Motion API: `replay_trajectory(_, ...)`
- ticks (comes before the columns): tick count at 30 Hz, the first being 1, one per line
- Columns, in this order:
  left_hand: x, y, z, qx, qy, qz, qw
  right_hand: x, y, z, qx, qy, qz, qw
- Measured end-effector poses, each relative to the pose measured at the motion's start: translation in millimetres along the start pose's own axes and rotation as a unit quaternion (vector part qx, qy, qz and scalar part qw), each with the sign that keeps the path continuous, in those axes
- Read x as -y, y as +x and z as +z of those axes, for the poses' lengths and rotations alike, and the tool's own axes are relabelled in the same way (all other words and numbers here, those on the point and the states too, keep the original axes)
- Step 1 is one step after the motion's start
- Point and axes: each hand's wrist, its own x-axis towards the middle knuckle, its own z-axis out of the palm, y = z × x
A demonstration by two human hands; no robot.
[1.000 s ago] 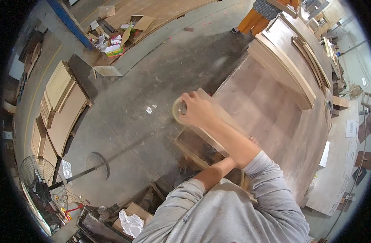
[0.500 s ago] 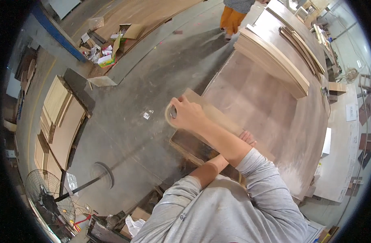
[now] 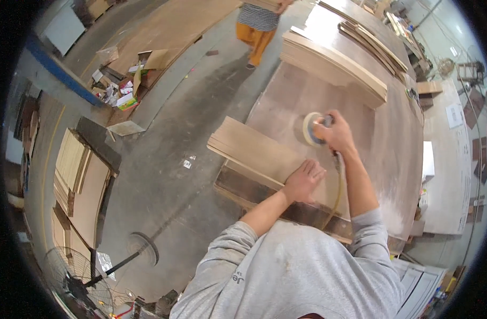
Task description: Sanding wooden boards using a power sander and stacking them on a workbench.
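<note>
From the head view, the right hand [image 3: 339,135] grips one round, pale-rimmed sander [image 3: 311,129], tilted above the brown wooden tabletop [image 3: 286,95]. The open left hand [image 3: 305,181] presses one tan board stack [image 3: 254,149], its end jutting toward grey concrete floor [image 3: 164,199]. Dark lettering marks the grey shirt [image 3: 302,266].

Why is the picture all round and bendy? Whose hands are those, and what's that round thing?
There's no robot here, just a person wearing a camera on their head. It looks down through a very wide lens, which bends straight edges and leaves dark corners. The right hand grips a round tool, which looks like a sander, with a thin hose running from it. The left hand holds nothing; it lies on a near stack of thin boards. Beyond that is a big brownish table, with another stack of boards on it.
</note>
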Motion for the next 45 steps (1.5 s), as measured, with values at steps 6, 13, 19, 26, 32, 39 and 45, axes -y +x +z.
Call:
replay_trajectory(6, 12.2, 15.6, 30.4, 0.033, 0.05, 0.005, 0.998, -178.2, -74.5, -95.1, -0.203, -0.058, 0.098, 0.973)
replay_trajectory(13, 2.9, 12.1, 12.1, 0.066, -0.022, -0.021, 0.997, -373.9, -183.7, -131.0, -0.233, -0.141, 0.262, 0.926)
replay_trajectory(19, 0.6, 11.4, 6.6, 0.074, 0.028, -0.012, 0.997, -383.1, -214.0, -128.5, -0.195, -0.087, 0.356, 0.91)
replay_trajectory(26, -7.2, 16.9, -9.6, 0.095, -0.009, -0.053, 0.994, -369.3, -187.9, -123.9, -0.116, -0.182, 0.318, 0.923)
replay_trajectory(32, -8.4, 16.8, -10.3, 0.096, 0.007, -0.039, 0.995, -290.2, -170.0, -67.7, -0.106, -0.159, -0.033, 0.981)
replay_trajectory(39, -4.8, 9.4, -8.7, 0.038, -0.008, -0.019, 0.999, -199.4, -145.2, 16.9, 0.091, -0.242, -0.15, 0.954)
replay_trajectory(45, 75.0, -49.7, -47.5, 0.039, 0.052, -0.133, 0.989, -199.8, -146.2, 14.2, 0.097, -0.239, -0.153, 0.954)
